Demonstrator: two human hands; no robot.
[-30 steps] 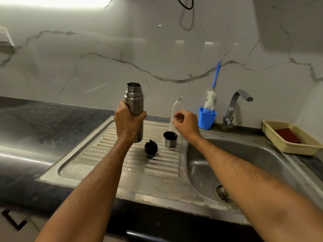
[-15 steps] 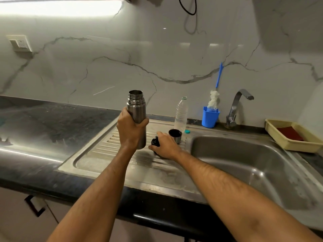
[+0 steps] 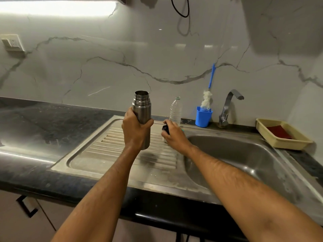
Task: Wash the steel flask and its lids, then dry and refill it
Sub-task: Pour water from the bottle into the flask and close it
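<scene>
Left hand [image 3: 135, 132] wrapped round the open, shiny steel flask [image 3: 142, 113], held upright above the ribbed steel draining board [image 3: 111, 147]. Right hand [image 3: 172, 134] curled round the small black inner lid [image 3: 165, 128], just right of the flask. Steel cup lid mostly hidden under that hand. Behind, a clear plastic water bottle [image 3: 175, 110] standing with no cap on. Next to it, a blue plastic cup [image 3: 203, 117] holding a blue-handled brush with a white fluffy head [image 3: 207, 100]. On the dark worktop [image 3: 43, 123] at far right, a yellow plastic tray [image 3: 283, 144] with a dark red scrub pad [image 3: 280, 131] inside.
</scene>
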